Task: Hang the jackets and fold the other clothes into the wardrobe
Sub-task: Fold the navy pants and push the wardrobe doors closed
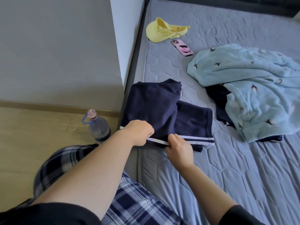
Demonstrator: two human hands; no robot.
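A navy garment (155, 108) with a white stripe along its near edge lies partly folded at the mattress's near left corner. My left hand (139, 132) grips its striped edge on the left. My right hand (177, 147) pinches the same striped edge a little further right. A fluffy light blue garment (253, 88) with small dark bird prints lies crumpled on the right of the bed. Another dark navy piece (219, 101) pokes out from under it.
A grey quilted mattress (227, 168) carries everything. A yellow cap (164, 32) and a pink-cased phone (182, 47) lie near its far left. A plastic water bottle (97, 125) stands on the wooden floor beside the bed. A grey wall rises at left.
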